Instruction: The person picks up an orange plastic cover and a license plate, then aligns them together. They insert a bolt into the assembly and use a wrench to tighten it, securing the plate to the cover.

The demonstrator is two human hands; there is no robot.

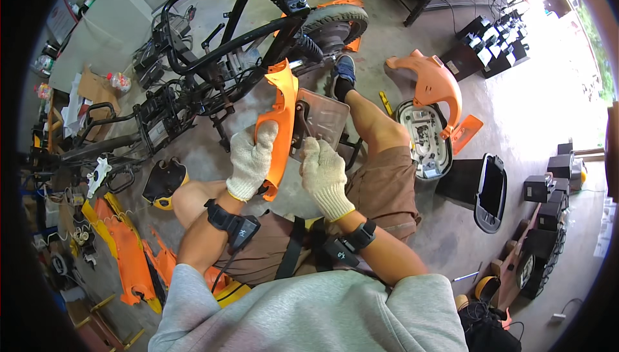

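Observation:
My left hand (250,161), in a white knit glove, grips a long curved orange plastic panel (282,103) from its left side, holding it roughly upright above my lap. Close to the panel's right side is my right hand (325,178), gloved likewise, with its fingers closed. Whatever they pinch is hidden or too small to make out. Just beyond that hand lies a translucent shallow tray (332,116), with dark parts showing at its left side. The black motorbike frame (242,45) stands ahead of me and to the left, its rear wheel (335,23) near my shoe.
To the right on the floor are an orange fender-like cover (432,81), an open oval shell (422,145) and a black bin (477,191). Orange panels (129,255) lie at the left beside a black-and-yellow part (166,181). Black boxes (490,42) stand at the back right.

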